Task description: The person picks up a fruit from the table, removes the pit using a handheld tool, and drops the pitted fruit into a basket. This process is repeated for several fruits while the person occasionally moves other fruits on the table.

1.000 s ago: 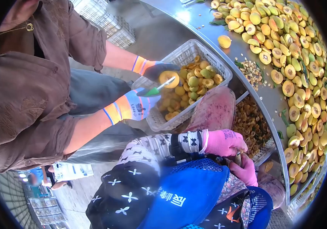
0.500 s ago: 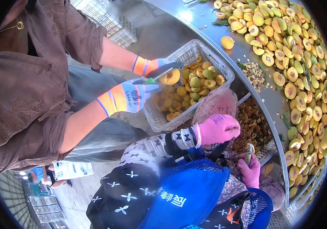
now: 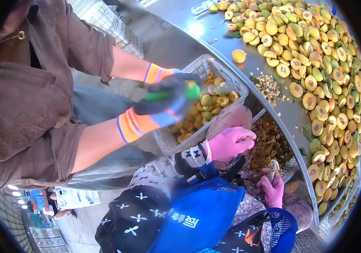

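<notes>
My two gloved hands meet, motion-blurred, over a white plastic crate (image 3: 227, 76) of yellow and green fruit halves. My right hand (image 3: 163, 110), in a blue and orange glove, is closed on a green-handled knife (image 3: 189, 91). My left hand (image 3: 179, 79), in a dark-palmed glove with an orange cuff, sits just behind it, fingers curled. The right hand and the blur hide what the left hand holds.
A curved steel table (image 3: 197, 29) carries a big heap of halved fruit (image 3: 315, 63), loose pits (image 3: 269, 86) and one whole fruit (image 3: 239, 55). A crate of pits (image 3: 273, 141) sits under its edge. A co-worker in a blue cap (image 3: 197, 215) and pink gloves (image 3: 229, 143) holds a small knife.
My hands moved right toward the crate, and the right hand with the knife crossed in front of the left. The fruit half seen in my left hand earlier is now out of sight.
</notes>
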A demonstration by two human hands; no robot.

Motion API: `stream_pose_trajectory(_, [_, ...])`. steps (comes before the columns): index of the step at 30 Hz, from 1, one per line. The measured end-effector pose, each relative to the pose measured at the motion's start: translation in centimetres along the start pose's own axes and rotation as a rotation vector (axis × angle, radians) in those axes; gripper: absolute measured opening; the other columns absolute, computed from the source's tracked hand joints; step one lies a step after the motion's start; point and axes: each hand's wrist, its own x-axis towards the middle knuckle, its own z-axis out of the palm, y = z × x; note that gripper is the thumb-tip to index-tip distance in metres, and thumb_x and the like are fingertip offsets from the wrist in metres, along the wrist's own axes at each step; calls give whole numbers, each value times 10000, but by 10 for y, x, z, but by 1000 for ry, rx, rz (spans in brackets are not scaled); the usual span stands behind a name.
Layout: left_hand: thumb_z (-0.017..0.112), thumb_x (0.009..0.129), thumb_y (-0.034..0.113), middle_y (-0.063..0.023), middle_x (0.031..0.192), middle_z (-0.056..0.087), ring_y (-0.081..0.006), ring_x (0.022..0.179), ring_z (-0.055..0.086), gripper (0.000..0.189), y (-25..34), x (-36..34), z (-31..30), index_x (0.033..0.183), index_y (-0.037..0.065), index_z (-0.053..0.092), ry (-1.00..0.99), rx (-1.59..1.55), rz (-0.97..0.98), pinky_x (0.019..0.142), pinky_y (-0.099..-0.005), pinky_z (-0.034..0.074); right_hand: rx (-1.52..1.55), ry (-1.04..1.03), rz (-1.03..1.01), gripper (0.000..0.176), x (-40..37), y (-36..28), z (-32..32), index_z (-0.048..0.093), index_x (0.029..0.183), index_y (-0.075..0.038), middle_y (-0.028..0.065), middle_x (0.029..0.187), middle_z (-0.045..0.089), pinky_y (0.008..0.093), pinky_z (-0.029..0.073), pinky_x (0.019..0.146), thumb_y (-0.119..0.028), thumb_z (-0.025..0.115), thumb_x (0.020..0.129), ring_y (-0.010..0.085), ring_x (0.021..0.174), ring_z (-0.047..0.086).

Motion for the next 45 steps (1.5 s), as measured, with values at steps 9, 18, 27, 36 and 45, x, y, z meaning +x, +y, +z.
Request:
stream_pose_trajectory(9, [629, 963, 219, 9, 919, 660, -35, 717, 550, 323, -16, -4, -10, 1237, 47, 638, 106, 133, 88, 602, -207, 451, 38, 70, 41, 308, -3, 1, -3, 567, 1168, 34, 38, 763, 608, 226, 445, 511, -54, 617, 877, 114, 559, 566])
stream_pose_trajectory(18, [637, 962, 193, -26, 1022, 669, -92, 914, 610, 312, -12, 30, -6, 1235, 43, 642, 119, 35, 353, 794, -246, 513, 143, 67, 60, 320, -5, 0, -7, 562, 1195, 22, 57, 751, 628, 245, 485, 518, -25, 621, 884, 132, 548, 587])
stream_pose_trajectory(27, [679, 910, 238, -137, 1198, 601, -207, 918, 659, 427, 49, 207, -119, 1259, 9, 592, 907, 473, 566, 634, -275, 560, 175, 159, 109, 354, -10, -7, -17, 562, 1197, 17, 66, 758, 636, 260, 498, 557, -21, 650, 856, 142, 569, 605])
stream_pose_trajectory(36, [659, 864, 425, -208, 1261, 601, -359, 1060, 632, 561, 82, 311, -71, 1218, -10, 630, 667, 577, 284, 967, -444, 476, 183, 173, 121, 361, 0, -8, -30, 578, 1198, 17, 45, 792, 646, 253, 501, 593, -54, 677, 858, 139, 633, 635])
stream_pose_trajectory(45, [658, 817, 442, -147, 1151, 616, -350, 1041, 591, 461, 59, 340, -22, 1134, 110, 624, 438, 1178, 425, 919, -465, 467, 110, 216, 98, 386, 1, -7, -44, 574, 1214, 28, 26, 779, 634, 243, 476, 598, -83, 679, 860, 122, 632, 621])
